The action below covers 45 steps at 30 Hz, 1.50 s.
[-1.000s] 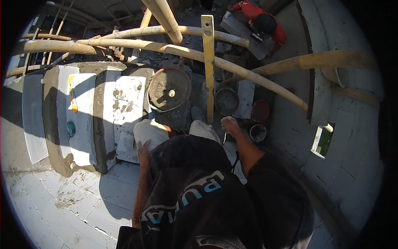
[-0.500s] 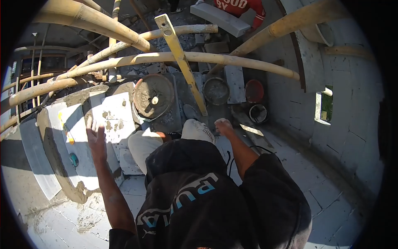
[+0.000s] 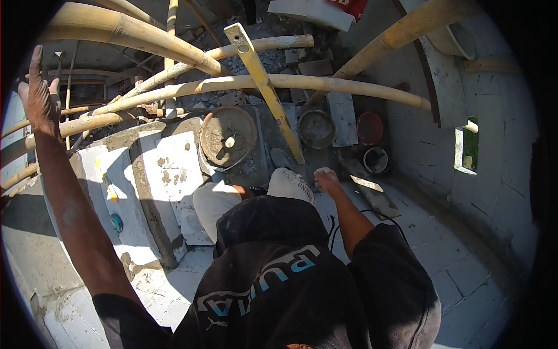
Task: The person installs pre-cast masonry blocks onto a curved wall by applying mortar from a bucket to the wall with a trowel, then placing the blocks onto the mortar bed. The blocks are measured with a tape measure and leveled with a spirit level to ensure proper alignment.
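Overhead, the left hand (image 3: 38, 99) is raised at the upper left, fingers straight and slightly apart and gripping nothing. A bamboo pole (image 3: 99, 119) runs behind the wrist; contact unclear. The right hand (image 3: 326, 179) is low and curled into a fist beside the white shoe (image 3: 290, 183), near the foot of the yellow bar (image 3: 264, 87). Anything inside the fist is hidden. A mortar pan (image 3: 228, 136) sits at the far end of the block wall (image 3: 168, 168).

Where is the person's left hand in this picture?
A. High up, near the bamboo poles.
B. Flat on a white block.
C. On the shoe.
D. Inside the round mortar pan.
A: the left hand is up at the top left with fingers spread, beside the bamboo poles, well away from the blocks and the pan.
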Each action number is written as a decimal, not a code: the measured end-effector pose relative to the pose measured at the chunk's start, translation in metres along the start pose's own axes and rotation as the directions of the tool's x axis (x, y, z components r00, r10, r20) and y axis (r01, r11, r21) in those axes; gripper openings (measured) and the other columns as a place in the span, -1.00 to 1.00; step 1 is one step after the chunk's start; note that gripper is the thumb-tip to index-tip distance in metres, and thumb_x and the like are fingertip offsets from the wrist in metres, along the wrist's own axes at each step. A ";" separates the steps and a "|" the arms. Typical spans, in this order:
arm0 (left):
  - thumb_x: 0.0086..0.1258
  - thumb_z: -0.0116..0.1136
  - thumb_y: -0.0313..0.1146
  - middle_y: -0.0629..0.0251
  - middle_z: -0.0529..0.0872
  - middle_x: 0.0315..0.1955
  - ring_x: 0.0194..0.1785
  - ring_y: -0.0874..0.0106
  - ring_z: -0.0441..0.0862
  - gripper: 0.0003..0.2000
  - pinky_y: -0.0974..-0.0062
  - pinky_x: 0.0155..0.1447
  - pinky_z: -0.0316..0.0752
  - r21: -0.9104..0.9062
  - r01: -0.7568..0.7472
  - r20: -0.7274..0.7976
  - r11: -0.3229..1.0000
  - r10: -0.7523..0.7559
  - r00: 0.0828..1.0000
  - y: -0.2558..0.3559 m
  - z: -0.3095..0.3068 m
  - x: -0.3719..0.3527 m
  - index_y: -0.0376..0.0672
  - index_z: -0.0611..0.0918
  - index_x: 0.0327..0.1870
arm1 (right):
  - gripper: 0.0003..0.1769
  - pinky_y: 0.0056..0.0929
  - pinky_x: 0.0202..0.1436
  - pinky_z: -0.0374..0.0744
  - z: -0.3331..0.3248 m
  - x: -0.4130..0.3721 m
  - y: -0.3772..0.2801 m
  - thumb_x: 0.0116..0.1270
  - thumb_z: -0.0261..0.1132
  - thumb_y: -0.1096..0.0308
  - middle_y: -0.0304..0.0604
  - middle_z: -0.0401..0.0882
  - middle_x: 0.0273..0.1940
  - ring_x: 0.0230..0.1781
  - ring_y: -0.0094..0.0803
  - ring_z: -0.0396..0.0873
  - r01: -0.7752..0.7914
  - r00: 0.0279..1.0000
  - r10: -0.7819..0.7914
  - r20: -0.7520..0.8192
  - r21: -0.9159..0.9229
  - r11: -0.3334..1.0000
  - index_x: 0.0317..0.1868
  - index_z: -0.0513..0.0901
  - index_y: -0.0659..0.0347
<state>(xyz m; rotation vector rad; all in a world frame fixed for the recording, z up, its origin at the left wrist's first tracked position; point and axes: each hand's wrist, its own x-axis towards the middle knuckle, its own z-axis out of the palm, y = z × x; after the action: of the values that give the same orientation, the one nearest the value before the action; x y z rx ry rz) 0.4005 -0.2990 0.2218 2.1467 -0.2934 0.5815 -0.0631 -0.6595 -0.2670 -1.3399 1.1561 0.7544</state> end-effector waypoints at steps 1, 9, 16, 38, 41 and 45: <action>0.51 0.06 -0.58 0.02 0.23 0.44 0.44 0.14 0.39 -0.57 -0.05 0.51 0.29 -0.024 0.058 -0.018 0.998 -0.058 0.998 0.014 0.012 -0.001 -0.25 0.43 0.39 | -0.74 -0.36 -0.32 0.58 0.000 -0.003 -0.001 0.40 0.27 0.15 -0.31 0.63 -0.26 -0.35 -0.46 0.62 0.014 1.000 -0.014 0.004 -0.001 1.000 -0.02 0.62 0.09; 0.40 0.32 -0.22 0.15 0.70 0.00 0.08 0.47 0.61 -0.52 0.48 0.33 0.43 -0.136 -0.038 0.032 0.990 0.043 0.999 -0.031 0.044 0.048 -0.31 0.59 0.25 | -0.74 -0.35 -0.36 0.57 -0.009 -0.008 0.019 0.38 0.29 0.16 -0.28 0.62 -0.29 -0.37 -0.47 0.62 -0.022 1.000 0.022 -0.010 0.004 1.000 -0.03 0.62 0.10; -0.07 0.61 0.14 0.04 0.72 -0.05 0.05 0.41 0.63 -0.23 0.47 0.30 0.42 0.016 0.095 -0.185 0.995 -0.090 0.979 -0.060 0.069 0.079 -0.41 0.72 -0.02 | -0.74 -0.48 -0.37 0.55 -0.018 0.009 -0.017 0.38 0.30 0.20 -0.29 0.62 -0.28 -0.37 -0.53 0.61 0.092 0.996 -0.092 0.003 -0.016 0.996 -0.02 0.61 0.13; 0.45 0.25 -0.33 0.43 0.65 0.16 0.20 0.52 0.60 -0.65 0.52 0.40 0.44 0.394 -0.380 -0.127 0.837 0.458 0.880 -0.080 0.071 0.049 0.23 0.66 0.22 | 0.10 0.33 0.41 0.25 -0.108 0.049 -0.518 0.22 0.03 -0.61 0.15 0.08 0.49 0.47 0.27 0.14 0.084 0.872 -0.450 0.192 0.847 0.525 0.56 0.09 -0.07; 0.45 0.21 -0.38 0.52 0.69 0.13 0.19 0.50 0.62 -0.64 0.44 0.50 0.34 0.405 -0.361 -0.146 0.840 0.450 0.881 -0.068 0.080 0.039 0.31 0.66 0.21 | -0.05 0.25 0.35 0.36 -0.097 0.052 -0.521 0.27 0.01 -0.58 0.03 0.29 0.38 0.36 0.13 0.31 0.260 0.902 -0.432 -0.004 0.803 0.536 0.44 0.29 -0.10; 0.34 0.36 -0.29 0.34 0.62 0.15 0.23 0.44 0.59 -0.48 0.39 0.49 0.36 0.504 -0.461 -0.167 0.731 0.606 0.778 -0.055 0.088 0.040 0.06 0.49 0.33 | -0.29 0.24 0.33 0.38 -0.092 0.052 -0.519 0.31 0.17 -0.40 -0.13 0.37 0.30 0.30 -0.04 0.35 0.182 0.937 -0.349 0.013 0.834 0.521 0.28 0.44 -0.13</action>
<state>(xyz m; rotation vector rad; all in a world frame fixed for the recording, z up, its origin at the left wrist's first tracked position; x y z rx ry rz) 0.4835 -0.3365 0.1584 2.3316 -0.6765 1.4503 0.4181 -0.8319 -0.1285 -0.5807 0.9211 0.0284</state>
